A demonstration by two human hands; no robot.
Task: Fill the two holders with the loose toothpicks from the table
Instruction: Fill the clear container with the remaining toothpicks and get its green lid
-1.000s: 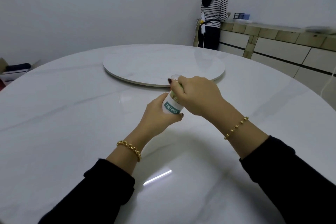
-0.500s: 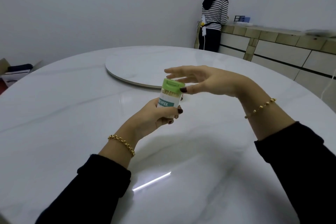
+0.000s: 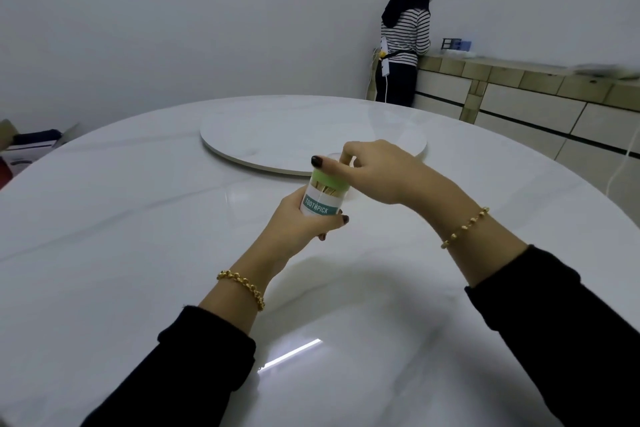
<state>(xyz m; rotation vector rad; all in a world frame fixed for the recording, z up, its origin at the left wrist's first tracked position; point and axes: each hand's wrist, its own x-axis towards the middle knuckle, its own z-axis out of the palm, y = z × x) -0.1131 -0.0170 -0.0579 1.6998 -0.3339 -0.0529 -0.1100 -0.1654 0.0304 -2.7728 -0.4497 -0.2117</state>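
Right now the left hand is wrapped round the lower body of a toothpick holder, grip clamped on it, w/ dark-painted fingertips showing at the holder's right side. It's held up off the worktop, roughly upright w/ a slight tilt, approx. centre of view. The holder has a clear body, a white-and-teal label reading "TOOTHPICK" and a green lid on top. Toothpicks show through the clear band just under the lid, so it has some inside.

The right hand sits over the top of the holder, thumb and fingers closed together around the lid's rim, thumb tip at the lid's left edge. Can't tell whether the lid is fully seated or loose. A faint clear rim shows just behind the thumb; can't tell what it is.

Both wrists wear gold bracelets, left and right, above black sleeves.

Worktop is round, white marble-look, w/ a round turntable at its middle, just beyond the hands. No loose toothpicks visible on the surface, and only one holder is in view.

Background: another person in a striped top stands facing a sideboard at the far right wall. A box sits at far left.
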